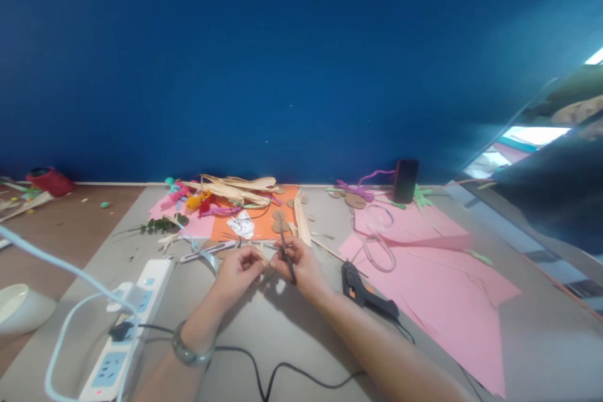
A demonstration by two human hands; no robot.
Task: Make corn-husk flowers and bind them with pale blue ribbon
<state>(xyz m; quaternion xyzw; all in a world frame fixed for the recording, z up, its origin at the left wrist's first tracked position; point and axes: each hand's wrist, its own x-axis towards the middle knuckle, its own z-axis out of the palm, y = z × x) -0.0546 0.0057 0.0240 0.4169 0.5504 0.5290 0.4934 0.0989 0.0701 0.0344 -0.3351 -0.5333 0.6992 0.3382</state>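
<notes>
My left hand (238,271) and my right hand (301,267) meet over the grey table (264,333), just in front of an orange sheet (264,221). The left hand's fingers pinch a small pale strip (264,259) that I cannot make out well. In my right hand, the fingers are wrapped round thin dark scissors (284,250), whose blades point away toward the orange sheet. A bracelet (191,352) sits on my left wrist. Dried straw strips (235,190) and bright pipe cleaners (193,200) lie beyond the hands.
A black glue gun (365,292) lies right of my right hand, its cable running under my arms. Pink paper sheets (433,276) cover the right side. A white power strip (127,333) lies at the left, a dark phone (406,180) stands by the blue wall.
</notes>
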